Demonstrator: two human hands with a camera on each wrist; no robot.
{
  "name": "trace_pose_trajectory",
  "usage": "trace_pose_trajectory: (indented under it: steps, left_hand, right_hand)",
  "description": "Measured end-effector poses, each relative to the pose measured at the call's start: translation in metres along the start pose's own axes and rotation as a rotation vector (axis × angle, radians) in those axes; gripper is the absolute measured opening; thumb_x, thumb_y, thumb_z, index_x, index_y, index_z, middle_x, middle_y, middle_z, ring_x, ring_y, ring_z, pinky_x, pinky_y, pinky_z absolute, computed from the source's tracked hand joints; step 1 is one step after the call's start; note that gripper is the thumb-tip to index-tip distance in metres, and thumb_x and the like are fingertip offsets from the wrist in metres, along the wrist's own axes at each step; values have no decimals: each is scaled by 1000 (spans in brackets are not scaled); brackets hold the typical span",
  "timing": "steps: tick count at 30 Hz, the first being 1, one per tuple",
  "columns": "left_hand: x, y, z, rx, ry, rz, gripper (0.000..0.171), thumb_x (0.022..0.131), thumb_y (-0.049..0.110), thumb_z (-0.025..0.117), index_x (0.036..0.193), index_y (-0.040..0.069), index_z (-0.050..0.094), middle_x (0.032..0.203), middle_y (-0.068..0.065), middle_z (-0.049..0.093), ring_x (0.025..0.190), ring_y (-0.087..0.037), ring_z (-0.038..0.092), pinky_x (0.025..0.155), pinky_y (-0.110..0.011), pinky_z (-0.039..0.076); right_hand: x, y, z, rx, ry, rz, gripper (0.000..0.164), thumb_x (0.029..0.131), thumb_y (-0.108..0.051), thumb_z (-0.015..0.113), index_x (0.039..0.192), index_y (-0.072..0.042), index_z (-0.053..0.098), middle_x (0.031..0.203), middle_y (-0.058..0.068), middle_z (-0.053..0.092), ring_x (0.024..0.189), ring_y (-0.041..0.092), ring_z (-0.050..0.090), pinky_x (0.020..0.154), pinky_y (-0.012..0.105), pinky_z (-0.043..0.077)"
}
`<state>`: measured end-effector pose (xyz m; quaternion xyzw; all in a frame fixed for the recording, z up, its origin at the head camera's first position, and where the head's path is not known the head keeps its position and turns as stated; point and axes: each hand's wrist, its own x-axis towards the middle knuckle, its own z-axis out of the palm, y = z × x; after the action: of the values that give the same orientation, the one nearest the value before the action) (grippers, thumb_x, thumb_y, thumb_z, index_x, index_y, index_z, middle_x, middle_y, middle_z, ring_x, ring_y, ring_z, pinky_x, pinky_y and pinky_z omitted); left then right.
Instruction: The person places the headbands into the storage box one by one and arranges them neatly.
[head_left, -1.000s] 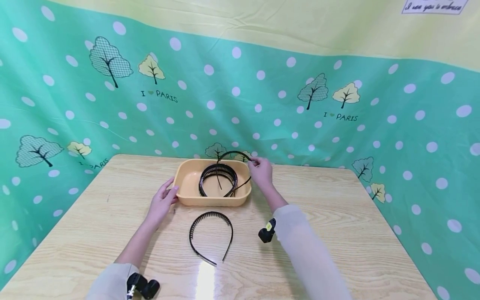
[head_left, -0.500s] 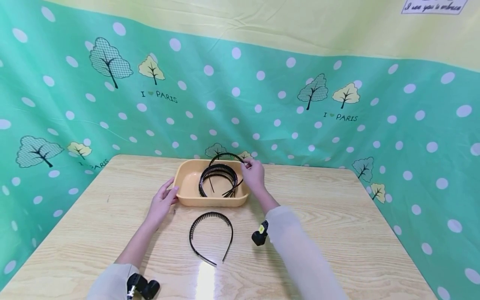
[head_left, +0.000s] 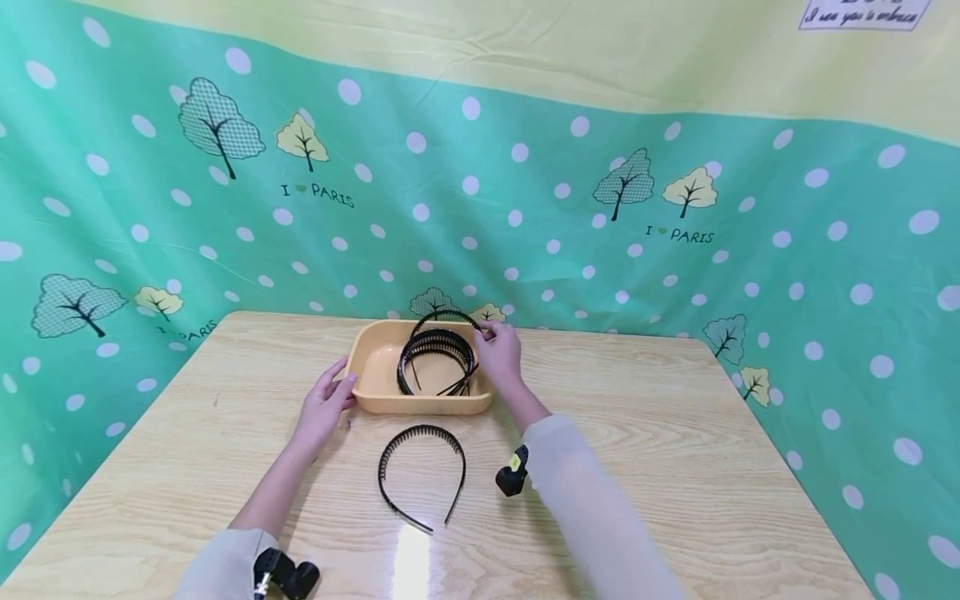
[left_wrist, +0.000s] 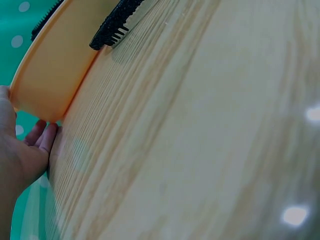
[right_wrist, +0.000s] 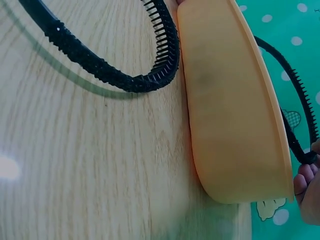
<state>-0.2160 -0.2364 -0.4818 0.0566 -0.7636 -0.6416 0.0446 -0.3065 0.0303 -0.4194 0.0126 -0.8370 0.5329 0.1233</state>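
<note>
A shallow orange-yellow plastic tray (head_left: 378,365) stands toward the back of the wooden table. At its left end my left hand (head_left: 327,406) grips it, thumb at the rim and fingers low on the wall. Over the tray's right end, my right hand (head_left: 501,354) pinches a thin black toothed headband (right_wrist: 272,48), whose arc rises above the back rim. Several more black headbands (head_left: 437,339) lie gathered inside the tray, partly overlapped by the held one. In front of the tray, a single black toothed headband (head_left: 423,429) rests on the table, its ends pointing toward me.
The pale wooden table (head_left: 675,467) reaches back to a green dotted curtain (head_left: 480,208) close behind the tray. Each wrist carries a small black camera (head_left: 512,477).
My right hand has moved left and slightly down, bringing the pinched headband over the others in the tray. The tray's right end has shifted slightly left; my left hand stays put.
</note>
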Motion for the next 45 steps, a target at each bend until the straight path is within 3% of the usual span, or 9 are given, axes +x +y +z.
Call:
trace_pose_trajectory:
  steps: [31,45]
  left_hand:
    - [0,0,1,5,17,-7,64,95,46,47,148,17,27,132,-29,49,79,7,60,79,-14,53]
    - [0,0,0,28,16,-21,63,95,47,46,148,19,27,131,-28,49,80,7,59,81,-14,53]
  right_hand:
    - [-5,4,13,-36,22,-47,21,86,-11,63,105,-5,70,87,8,56,81,17,52,64,22,47]
    - [-8,5,14,-90,14,-70,22,87,-12,63,107,-3,68,94,10,57,79,18,54,64,24,49]
